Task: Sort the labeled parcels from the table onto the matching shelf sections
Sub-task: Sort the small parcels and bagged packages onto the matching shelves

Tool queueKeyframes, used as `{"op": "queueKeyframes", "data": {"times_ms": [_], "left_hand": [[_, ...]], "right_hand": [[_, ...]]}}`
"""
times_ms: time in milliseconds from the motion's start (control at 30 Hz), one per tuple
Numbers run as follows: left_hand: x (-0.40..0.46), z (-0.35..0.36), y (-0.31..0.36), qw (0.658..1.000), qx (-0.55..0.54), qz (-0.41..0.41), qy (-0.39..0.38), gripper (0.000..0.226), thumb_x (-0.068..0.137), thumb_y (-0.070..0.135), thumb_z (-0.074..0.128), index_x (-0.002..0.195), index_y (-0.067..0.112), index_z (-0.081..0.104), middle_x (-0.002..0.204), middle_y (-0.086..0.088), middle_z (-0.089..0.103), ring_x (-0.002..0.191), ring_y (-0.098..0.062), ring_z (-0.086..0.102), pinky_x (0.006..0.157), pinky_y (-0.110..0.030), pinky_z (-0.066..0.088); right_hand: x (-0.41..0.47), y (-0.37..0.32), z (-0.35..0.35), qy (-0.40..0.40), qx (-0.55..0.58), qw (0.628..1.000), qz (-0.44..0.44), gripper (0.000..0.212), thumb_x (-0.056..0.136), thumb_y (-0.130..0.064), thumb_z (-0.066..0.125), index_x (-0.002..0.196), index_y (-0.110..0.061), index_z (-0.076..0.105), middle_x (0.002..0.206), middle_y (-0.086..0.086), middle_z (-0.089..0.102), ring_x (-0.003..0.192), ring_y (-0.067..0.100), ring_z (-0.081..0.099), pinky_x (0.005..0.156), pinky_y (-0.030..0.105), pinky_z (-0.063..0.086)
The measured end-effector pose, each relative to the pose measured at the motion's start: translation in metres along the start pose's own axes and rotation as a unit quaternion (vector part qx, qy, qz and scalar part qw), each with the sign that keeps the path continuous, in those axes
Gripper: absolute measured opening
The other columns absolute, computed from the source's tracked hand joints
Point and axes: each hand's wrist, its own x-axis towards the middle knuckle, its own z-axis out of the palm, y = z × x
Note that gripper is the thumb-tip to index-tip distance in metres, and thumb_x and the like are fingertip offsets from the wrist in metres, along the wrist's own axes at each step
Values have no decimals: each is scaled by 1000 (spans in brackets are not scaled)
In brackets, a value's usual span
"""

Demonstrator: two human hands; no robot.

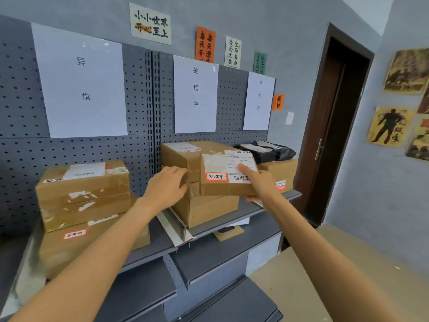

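Over the middle shelf (232, 219), brown parcel (222, 187); red-bordered white sticker (216, 176).

Held parcel (228, 175): brown cardboard, white label, red-bordered sticker
Pegboard (139, 147): dark grey, was dotted with holes
Section signs (80, 80): white, grey characters
Bagged parcels (267, 149): black
Door (329, 126): dark brown

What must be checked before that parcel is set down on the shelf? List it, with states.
1. The parcel's red-framed sticker reads the same as the middle sign: ok.
2. Right hand grips the parcel: ok.
3. Left hand steadies the stacked boxes: ok.
4. Free shelf space in that section: cannot tell.
5. Stack stable enough to bear it: cannot tell.
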Motion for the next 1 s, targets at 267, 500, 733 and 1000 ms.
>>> {"op": "queueKeyframes", "data": {"times_ms": [267, 500, 733, 1000], "left_hand": [[88, 7, -6, 999, 15, -39, 32, 46, 99, 36, 44, 141, 18, 45, 142, -1, 48, 129, -20, 41, 90, -37, 46], [169, 32, -11, 995, 10, -94, 34, 40, 96, 32, 47, 135, 22, 52, 134, 0, 54, 122, -20, 48, 85, -35, 45], [218, 66, -8, 987, 35, -155, -29, 29, 96, 31, 47, 115, 17, 65, 116, -2, 66, 105, -21, 60, 81, -33, 48], [216, 80, -17, 984, 8, -179, -18, 26, 95, 33, 47, 102, 26, 72, 101, 8, 70, 89, -11, 62, 80, -34, 53]], "right_hand": [[109, -41, 8, -5, -7, 1000, -16, 48, 83, -49, 69, 114, -13, 57, 110, 6, 65, 99, 25, 63, 67, 41, 61], [213, -47, 27, -42, -49, 997, -37, 67, 79, -54, 70, 122, -7, 52, 114, 6, 60, 96, 22, 58, 71, 41, 60], [290, -53, 44, -112, -74, 991, -25, 62, 82, -52, 67, 125, -11, 51, 121, 6, 54, 107, 25, 52, 72, 36, 53], [342, -51, 77, -190, -96, 977, -27, 54, 83, -50, 67, 117, -8, 57, 119, 9, 60, 106, 23, 58, 85, 35, 51]]}}
